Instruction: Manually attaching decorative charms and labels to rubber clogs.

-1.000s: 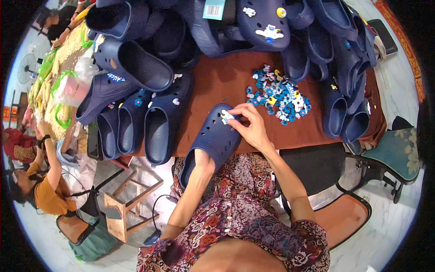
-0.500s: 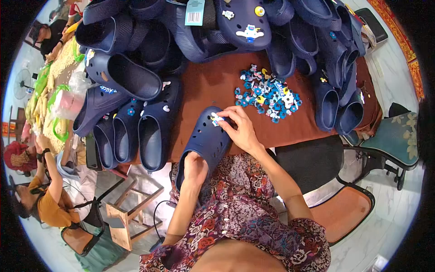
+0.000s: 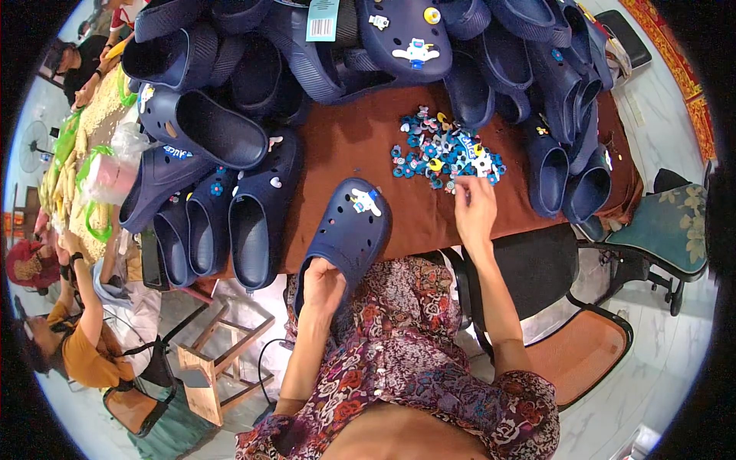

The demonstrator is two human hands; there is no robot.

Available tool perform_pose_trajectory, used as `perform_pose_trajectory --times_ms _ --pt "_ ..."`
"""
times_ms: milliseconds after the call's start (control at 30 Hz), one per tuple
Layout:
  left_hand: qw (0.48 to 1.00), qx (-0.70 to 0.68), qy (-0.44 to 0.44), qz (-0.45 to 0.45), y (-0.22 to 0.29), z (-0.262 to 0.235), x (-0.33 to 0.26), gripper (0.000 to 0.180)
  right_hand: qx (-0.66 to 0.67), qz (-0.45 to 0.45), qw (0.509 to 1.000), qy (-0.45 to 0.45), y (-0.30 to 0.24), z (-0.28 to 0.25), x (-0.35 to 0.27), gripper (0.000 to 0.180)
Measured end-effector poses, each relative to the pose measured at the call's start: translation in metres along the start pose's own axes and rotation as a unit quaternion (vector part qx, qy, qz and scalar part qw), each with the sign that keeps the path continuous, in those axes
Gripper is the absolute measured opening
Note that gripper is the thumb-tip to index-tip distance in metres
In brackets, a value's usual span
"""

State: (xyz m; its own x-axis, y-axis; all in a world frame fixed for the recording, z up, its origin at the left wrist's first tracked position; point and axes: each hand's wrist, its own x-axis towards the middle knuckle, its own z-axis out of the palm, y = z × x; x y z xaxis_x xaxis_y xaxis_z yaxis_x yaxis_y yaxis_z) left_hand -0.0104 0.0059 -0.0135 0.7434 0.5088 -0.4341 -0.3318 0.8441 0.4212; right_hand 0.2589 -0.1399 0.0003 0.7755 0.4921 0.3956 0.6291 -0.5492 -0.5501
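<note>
My left hand (image 3: 322,287) reaches into the foot opening of a navy foam clog (image 3: 349,222) and grips it, with the toe pointing away from me. A white cartoon-character shoe charm (image 3: 366,202) sits on the clog's toe, among its round holes. My right hand (image 3: 477,211) is at the near edge of a pile of shoe charms (image 3: 441,146), mostly blue, white and yellow. Its fingers are stretched toward the pile, the thumb a little apart; the fingertips touch or nearly touch the nearest charms.
Navy clogs (image 3: 264,207) crowd the left, back and right of the brown-covered table (image 3: 345,138), some with charms and one with a tag (image 3: 323,21). A black chair (image 3: 537,264) stands right of me, a wooden stool (image 3: 222,360) left. Other people (image 3: 88,345) work at the far left.
My right hand has left the charm on the clog's toe and moved right to the charm pile. The charm stays on the clog, which my left hand still holds.
</note>
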Motion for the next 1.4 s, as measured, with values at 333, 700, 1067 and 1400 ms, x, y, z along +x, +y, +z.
perform_pose_trajectory --times_ms 333,700,1067,1400 --pt "0.998 0.002 -0.058 -0.009 0.006 0.009 -0.003 0.062 -0.074 -0.026 0.997 -0.025 0.012 -0.004 -0.006 0.025" --pt "0.999 0.024 -0.022 0.03 0.002 0.025 -0.004 0.063 0.006 -0.055 0.997 -0.052 -0.003 -0.01 -0.011 0.019" --pt "0.988 0.139 0.06 0.018 0.001 0.038 -0.001 0.041 0.339 0.058 0.905 -0.25 -0.074 0.001 -0.037 0.016" --pt "0.972 0.226 0.066 -0.023 -0.001 0.024 -0.003 0.045 0.351 0.053 0.881 -0.312 -0.092 0.01 -0.048 0.017"
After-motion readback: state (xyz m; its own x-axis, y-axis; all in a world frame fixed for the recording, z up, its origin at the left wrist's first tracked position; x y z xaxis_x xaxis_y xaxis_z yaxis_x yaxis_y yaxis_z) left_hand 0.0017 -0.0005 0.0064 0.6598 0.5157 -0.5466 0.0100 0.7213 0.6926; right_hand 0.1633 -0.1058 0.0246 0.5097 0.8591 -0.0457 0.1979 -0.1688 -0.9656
